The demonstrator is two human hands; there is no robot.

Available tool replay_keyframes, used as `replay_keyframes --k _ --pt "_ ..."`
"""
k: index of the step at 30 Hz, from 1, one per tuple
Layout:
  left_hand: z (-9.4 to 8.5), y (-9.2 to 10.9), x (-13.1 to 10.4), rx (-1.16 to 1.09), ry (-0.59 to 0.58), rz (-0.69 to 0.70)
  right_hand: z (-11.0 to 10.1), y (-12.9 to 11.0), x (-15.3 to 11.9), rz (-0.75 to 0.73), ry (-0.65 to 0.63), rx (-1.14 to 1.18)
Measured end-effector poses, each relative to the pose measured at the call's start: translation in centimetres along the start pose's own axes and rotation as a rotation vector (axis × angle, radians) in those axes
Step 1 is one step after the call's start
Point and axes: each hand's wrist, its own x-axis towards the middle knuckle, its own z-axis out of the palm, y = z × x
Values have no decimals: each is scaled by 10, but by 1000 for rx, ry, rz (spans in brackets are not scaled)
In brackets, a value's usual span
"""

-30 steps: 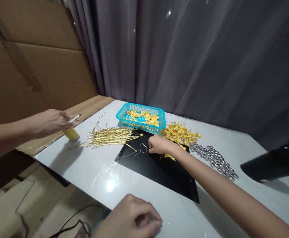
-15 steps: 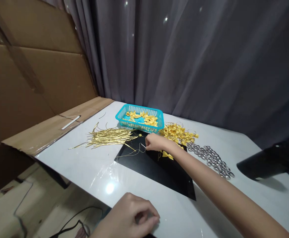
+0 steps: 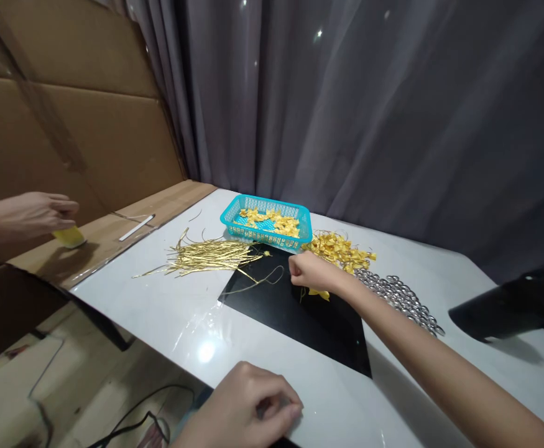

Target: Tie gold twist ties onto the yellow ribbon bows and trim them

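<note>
My left hand (image 3: pixel 253 404) rests at the table's front edge, thumb and forefinger tips pressed together in a loop; nothing shows between them. Over the black sheet (image 3: pixel 290 323), my right hand (image 3: pixel 305 272) is closed with its fingers curled down, and whatever it may hold is hidden. A thin looped wire (image 3: pixel 272 274) lies just left of it. Beside my right wrist is a yellow ribbon bow (image 3: pixel 319 294) on the sheet, partly covered. Gold twist ties (image 3: pixel 211 256) are heaped to the left, and a pile of yellow bows (image 3: pixel 339 249) sits behind my right wrist.
A turquoise basket (image 3: pixel 311 230) with yellow bows stands at the back. Silver oval pieces (image 3: pixel 406 302) and a black object (image 3: pixel 495 308) are on the right. At left, another person's hand (image 3: pixel 43 214) holds something yellow (image 3: pixel 70 236) near a white strip (image 3: pixel 136 228) and cardboard (image 3: pixel 108 130).
My right hand has moved slightly right, away from the looped wire. Another person's hand with a yellow thing has come in from the left. My left hand stays in place.
</note>
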Motion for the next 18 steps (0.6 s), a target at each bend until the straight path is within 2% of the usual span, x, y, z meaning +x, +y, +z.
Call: replay_keyframes --k 6,11,16,18 --pt "-1 -1 -2 7 -8 -15 -1 22 -61 -31 157 105" --pt "-1 -4 -3 27 -9 7 9 33 -113 -25 184 195" --pt "-11 -7 8 149 180 54 22 33 -159 -37 255 323" --pt "-17 -7 16 225 216 26 23 32 -175 -31 278 350"
